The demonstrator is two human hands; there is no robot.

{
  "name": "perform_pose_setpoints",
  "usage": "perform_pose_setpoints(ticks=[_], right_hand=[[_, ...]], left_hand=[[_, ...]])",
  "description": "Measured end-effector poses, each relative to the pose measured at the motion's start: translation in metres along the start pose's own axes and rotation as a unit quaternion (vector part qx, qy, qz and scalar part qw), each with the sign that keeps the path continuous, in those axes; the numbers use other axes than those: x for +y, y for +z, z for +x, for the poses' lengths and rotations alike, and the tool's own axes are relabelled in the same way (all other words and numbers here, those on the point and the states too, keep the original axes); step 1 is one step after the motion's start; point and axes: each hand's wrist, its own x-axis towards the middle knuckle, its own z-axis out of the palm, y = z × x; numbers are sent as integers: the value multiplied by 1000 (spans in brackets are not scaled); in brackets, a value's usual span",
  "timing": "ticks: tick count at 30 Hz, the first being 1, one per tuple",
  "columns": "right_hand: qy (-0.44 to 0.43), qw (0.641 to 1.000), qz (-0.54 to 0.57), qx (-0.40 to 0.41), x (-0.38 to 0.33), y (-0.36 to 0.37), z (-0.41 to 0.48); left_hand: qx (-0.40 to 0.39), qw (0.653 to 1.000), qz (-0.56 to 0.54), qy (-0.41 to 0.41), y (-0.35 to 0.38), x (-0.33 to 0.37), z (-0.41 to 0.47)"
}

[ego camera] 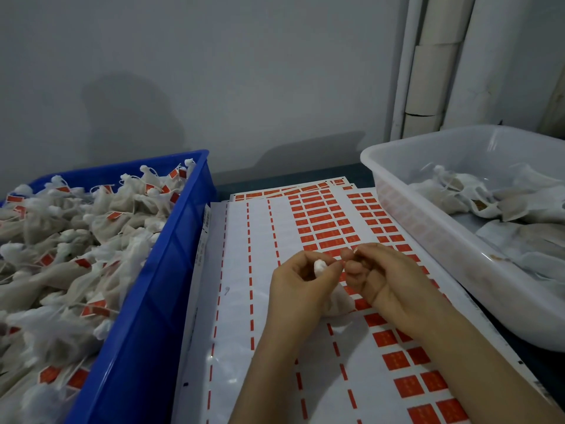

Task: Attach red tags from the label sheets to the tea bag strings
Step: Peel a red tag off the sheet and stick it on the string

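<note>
Blue bin (146, 301), worktop's left edge, full of tagged bags (61, 240); white bin (428, 228), right edge, holds untagged bags (458, 186). Our left fingers (305, 263) clamp a bag (336, 301), right fingers (367, 250) pinch its string (342, 262).

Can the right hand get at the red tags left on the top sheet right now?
Probably yes. The right hand hovers just above the red tags on the label sheet, with nothing lying between. Its fingertips are busy, though, pinching something small beside the tea bag held by the left hand.
</note>
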Motion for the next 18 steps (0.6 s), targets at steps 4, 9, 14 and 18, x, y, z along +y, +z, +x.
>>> perform_pose_setpoints(ticks=[4, 9, 14, 18], right_hand=[[-8, 997, 77, 4, 0, 1, 4], [-57, 995, 79, 29, -4, 0, 4], [-105, 993, -26, 36, -5, 0, 0], [-110, 993, -35, 40, -7, 1, -2]], left_hand=[[7, 1000, 13, 21, 1, -1, 0], [-19, 998, 39, 41, 3, -1, -2], [-103, 993, 36, 38, 4, -1, -9], [-98, 992, 40, 66, 5, 1, -8]])
